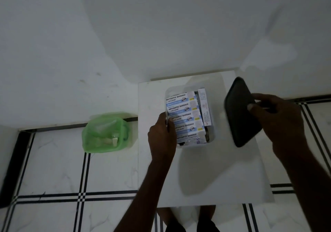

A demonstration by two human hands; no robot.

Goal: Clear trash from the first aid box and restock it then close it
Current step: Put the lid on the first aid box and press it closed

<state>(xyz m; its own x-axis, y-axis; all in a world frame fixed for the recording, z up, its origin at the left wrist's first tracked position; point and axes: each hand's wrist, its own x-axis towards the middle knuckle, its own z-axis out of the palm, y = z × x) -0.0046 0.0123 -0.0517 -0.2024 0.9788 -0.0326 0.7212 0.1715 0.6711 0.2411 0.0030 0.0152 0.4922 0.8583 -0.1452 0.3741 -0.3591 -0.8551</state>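
The first aid box (pixel 189 117) sits open on the white table (pixel 215 178), a clear tub w/ its long axis running away from the person, near end tilted a bit to the right. It's packed: bandage packs (pixel 184 117) stacked down the left side, a slim white carton (pixel 205 107) along the right wall.

The left hand (pixel 162 138) is wrapped round the box's near-left wall, steadying it. The right hand (pixel 276 118) pinches the dark lid (pixel 240 112) by its right edge, thumb on top. The lid hangs just right of the box, tipped up on edge, not yet over the opening.

The lid's long axis runs roughly parallel to the box's (handy, little turning needed). So the closing move is prob. a short sideways carry to the left, then laying it flat. The right hand does the work; the left only braces.

The green bin (pixel 105 133) w/ scraps sits on the floor, well left of the table.
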